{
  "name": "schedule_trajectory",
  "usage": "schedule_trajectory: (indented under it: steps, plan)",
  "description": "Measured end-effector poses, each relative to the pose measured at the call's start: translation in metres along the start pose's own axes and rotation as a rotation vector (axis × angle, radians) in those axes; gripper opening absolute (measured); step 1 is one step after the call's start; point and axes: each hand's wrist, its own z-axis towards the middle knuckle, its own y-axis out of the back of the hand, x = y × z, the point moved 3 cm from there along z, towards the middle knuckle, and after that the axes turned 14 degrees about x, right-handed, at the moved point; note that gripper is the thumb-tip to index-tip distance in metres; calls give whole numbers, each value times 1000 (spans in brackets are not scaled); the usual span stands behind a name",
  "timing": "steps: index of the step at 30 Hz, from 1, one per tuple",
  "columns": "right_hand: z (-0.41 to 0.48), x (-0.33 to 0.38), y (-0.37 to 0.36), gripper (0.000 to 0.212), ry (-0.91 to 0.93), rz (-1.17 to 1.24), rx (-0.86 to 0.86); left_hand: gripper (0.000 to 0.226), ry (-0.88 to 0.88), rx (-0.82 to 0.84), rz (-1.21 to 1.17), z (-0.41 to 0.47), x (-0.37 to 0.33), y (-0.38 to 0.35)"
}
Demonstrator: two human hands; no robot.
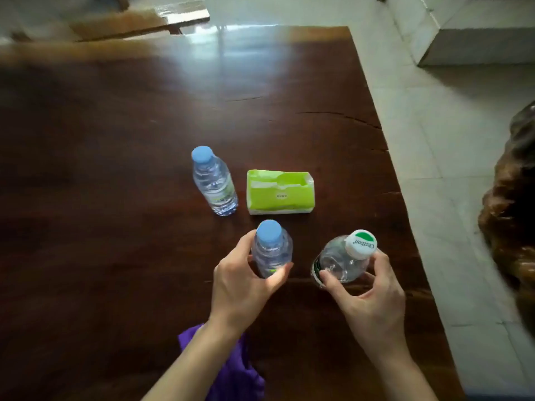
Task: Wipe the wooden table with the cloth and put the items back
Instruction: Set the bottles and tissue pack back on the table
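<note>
Dark wooden counter (121,157), glossy, with pale tiled floor (451,175) past its right edge. Landmark: green tissue pack (280,191), lying flat near the counter's middle.

Just left of the tissue pack stands a blue-capped water bottle (213,180), upright, not touching the pack.

Nearer the person than the tissue pack, a second blue-capped bottle (270,248) stands upright. Left hand (243,285) is wrapped partway around its body, thumb on one side and fingers on the other, in contact.

To the near right of the tissue pack, a white-capped bottle (344,260) is tilted, its cap leaning toward the right. Right hand (367,293) grips it, thumb on the body and fingers curled behind the neck; whether its base rests on the counter cannot be told.

Purple cloth (231,369) lies crumpled on the counter well nearer the person than the tissue pack, partly hidden under the left forearm. Neither hand touches it.
</note>
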Motion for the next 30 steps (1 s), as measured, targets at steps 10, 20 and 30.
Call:
schedule_trajectory:
  steps: [10,20,30]
  plan:
    - [4,95,-114,68,136,108,179,53,181,-273,28,-50,94,145]
    - [71,173,-202,62,246,149,211,49,153,-400,55,10,123,224]
    - [121,202,-236,72,244,57,152,53,154,-394,25,71,132,234]
